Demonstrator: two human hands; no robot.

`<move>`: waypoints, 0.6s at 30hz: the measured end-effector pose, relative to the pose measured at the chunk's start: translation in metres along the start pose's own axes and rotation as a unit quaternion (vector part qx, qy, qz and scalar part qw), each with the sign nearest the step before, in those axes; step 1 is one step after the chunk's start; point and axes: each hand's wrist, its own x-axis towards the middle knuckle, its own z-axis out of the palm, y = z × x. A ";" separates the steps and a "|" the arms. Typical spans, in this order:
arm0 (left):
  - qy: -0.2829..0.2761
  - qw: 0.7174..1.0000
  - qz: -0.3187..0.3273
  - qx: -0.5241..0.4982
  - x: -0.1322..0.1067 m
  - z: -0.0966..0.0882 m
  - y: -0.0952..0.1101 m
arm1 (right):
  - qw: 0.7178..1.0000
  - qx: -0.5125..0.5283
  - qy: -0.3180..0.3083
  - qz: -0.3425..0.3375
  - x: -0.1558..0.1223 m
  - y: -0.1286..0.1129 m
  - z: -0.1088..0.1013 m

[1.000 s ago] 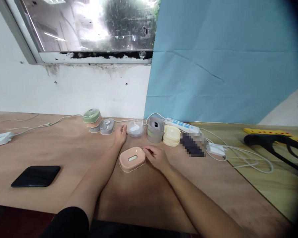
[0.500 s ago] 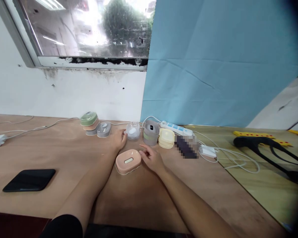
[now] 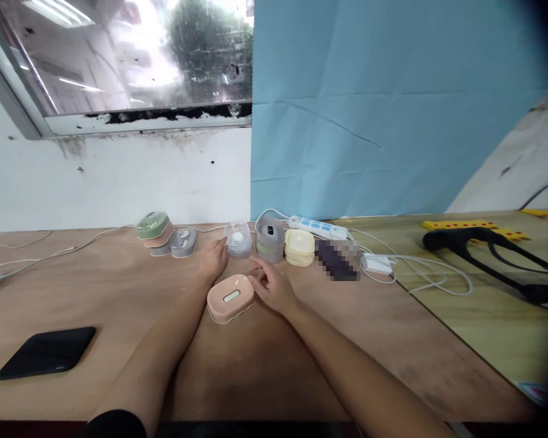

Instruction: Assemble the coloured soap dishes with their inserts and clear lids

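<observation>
The pink soap box [image 3: 231,297], lying on the wooden table [image 3: 119,292] between both hands, looks light, stiff and smooth, best gripped by its long sides; right hand [image 3: 273,288] touches it at 3 o'clock with loose fingers, left hand [image 3: 214,260] rests flat at 11 o'clock, holding nothing.

My left hand [image 3: 214,260] and right hand [image 3: 270,286] flank the pink case [image 3: 231,297]. Far of them a row blocks the way: the green and grey cases [image 3: 159,230], the clear case [image 3: 238,238], the grey stack [image 3: 270,238], the yellow case [image 3: 299,246], then the power strip [image 3: 317,227] and its white cables [image 3: 420,277]. Bare wood lies near me; the black phone [image 3: 45,351] lies far left.
</observation>
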 end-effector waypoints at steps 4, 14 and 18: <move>0.003 0.999 -0.039 -0.013 -0.001 -0.002 -0.002 | 0.998 0.021 -0.047 -0.030 0.002 -0.002 -0.003; 0.092 0.981 -0.168 -0.044 -0.028 -0.030 -0.022 | 0.968 0.018 -0.245 -0.051 -0.002 0.007 0.007; 0.060 0.989 -0.132 -0.030 -0.052 -0.055 -0.011 | 0.971 0.015 -0.235 -0.037 -0.002 0.014 0.013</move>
